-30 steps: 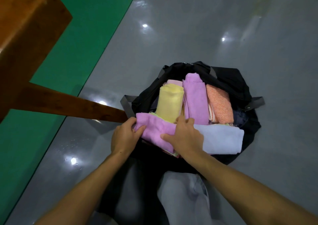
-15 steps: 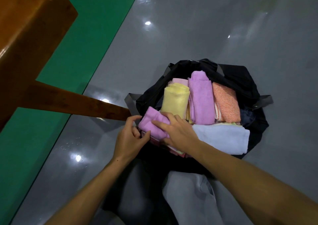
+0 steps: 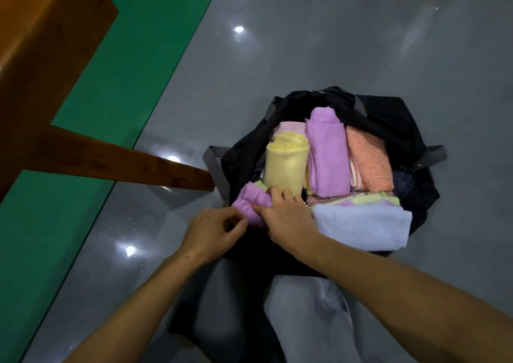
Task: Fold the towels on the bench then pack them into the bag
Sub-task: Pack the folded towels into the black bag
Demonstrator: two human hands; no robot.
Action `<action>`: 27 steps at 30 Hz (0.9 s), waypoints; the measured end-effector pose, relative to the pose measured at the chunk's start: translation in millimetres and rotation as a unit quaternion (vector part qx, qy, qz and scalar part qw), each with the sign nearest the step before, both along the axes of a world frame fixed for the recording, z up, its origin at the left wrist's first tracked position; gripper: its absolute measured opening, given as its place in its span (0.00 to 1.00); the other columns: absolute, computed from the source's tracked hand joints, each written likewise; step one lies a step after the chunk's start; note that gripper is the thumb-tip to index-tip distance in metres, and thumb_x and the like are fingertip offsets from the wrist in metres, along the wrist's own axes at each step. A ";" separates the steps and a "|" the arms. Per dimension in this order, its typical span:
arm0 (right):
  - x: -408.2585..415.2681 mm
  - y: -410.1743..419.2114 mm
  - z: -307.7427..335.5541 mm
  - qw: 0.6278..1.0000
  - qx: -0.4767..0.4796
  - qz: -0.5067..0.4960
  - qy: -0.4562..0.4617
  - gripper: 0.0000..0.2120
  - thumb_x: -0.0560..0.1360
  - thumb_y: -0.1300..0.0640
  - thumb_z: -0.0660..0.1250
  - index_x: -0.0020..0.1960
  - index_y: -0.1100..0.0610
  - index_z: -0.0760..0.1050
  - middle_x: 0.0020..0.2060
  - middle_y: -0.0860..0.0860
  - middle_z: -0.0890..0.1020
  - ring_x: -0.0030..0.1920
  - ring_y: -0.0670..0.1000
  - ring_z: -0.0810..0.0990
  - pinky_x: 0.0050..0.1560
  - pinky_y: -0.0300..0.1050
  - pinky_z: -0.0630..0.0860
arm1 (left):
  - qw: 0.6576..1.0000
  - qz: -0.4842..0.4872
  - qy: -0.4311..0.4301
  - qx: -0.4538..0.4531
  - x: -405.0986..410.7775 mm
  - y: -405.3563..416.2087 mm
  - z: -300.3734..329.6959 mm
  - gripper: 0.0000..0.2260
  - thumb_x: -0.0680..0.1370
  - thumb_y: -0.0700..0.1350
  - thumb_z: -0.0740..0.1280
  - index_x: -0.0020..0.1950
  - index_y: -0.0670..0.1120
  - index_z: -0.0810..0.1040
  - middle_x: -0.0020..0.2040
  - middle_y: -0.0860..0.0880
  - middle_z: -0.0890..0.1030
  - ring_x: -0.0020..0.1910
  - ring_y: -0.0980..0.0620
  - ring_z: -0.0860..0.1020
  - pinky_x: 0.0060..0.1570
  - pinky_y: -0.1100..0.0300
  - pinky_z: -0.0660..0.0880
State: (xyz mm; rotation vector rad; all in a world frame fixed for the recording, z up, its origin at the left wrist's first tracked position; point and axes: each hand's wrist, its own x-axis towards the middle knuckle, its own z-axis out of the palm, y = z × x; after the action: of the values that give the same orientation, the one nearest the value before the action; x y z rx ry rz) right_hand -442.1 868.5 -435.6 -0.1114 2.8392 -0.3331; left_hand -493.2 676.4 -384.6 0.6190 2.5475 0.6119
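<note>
On the grey glossy floor (image 3: 333, 43), just beyond the person's knees, a black bag (image 3: 388, 118) stands open and packed with folded towels. The right hand (image 3: 288, 221) reaches into the near-left corner of the bag, its fingers curled over a small purple towel (image 3: 251, 201) and gripping it; the towel bulges out at the bag's near-left rim. The left hand (image 3: 213, 232) sits just beside that towel on its left, fingers curled inward with the fingertips meeting the thumb close to the cloth's edge; whether it pinches the towel or the bag's rim cannot be told from this view. Behind the right hand a yellow rolled towel (image 3: 286, 165) stands upright, touching a taller purple towel (image 3: 329, 154) on its right, and past that an orange speckled towel (image 3: 369, 160) leans against the bag's right side. A pale pink towel (image 3: 290, 126) peeks out behind the yellow one. Across the near side of the bag a pale blue towel (image 3: 363, 225) lies flat, resting on a stack of other folded edges in green, pink and lilac. A grey strap (image 3: 215, 165) of the bag shows at its left, another at its right. The wooden table (image 3: 41, 57) fills the upper-left corner, and one slanted leg (image 3: 125, 162) of it runs down toward the bag, ending near the left strap. A green floor strip (image 3: 125, 71) lies under the table, beside the grey surface.
</note>
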 end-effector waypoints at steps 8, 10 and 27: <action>-6.6 10.9 -24.0 0.998 -0.040 -0.035 -0.030 0.27 0.75 0.42 0.71 0.73 0.40 0.72 0.64 0.56 0.71 0.59 0.61 0.73 0.58 0.57 0.76 | 0.972 0.110 -0.132 0.163 7.0 1.9 5.5 0.09 0.82 0.48 0.71 0.42 0.52 0.85 0.34 0.51 0.84 0.35 0.54 0.83 0.41 0.54 0.78; -8.7 11.3 -16.2 0.996 -0.056 -0.009 -0.065 0.34 0.72 0.38 0.72 0.76 0.40 0.68 0.65 0.58 0.70 0.60 0.63 0.71 0.61 0.59 0.75 | 0.989 0.079 -0.095 0.076 3.6 -6.5 -0.8 0.05 0.81 0.53 0.71 0.45 0.57 0.84 0.38 0.59 0.85 0.38 0.59 0.83 0.41 0.56 0.79; 139.3 158.8 40.5 0.989 -0.003 -0.103 -0.107 0.26 0.76 0.51 0.73 0.70 0.38 0.68 0.60 0.51 0.66 0.62 0.57 0.69 0.42 0.50 0.78 | 0.957 -0.256 -0.013 -0.135 46.4 82.9 -14.3 0.22 0.76 0.70 0.58 0.59 0.57 0.78 0.52 0.57 0.85 0.49 0.53 0.83 0.45 0.57 0.78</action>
State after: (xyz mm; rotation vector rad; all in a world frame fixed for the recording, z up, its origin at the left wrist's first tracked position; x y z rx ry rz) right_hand -302.9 1027.3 -395.1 0.2068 2.6398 -0.3738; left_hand -446.8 759.3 -399.0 1.1021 2.2503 0.0891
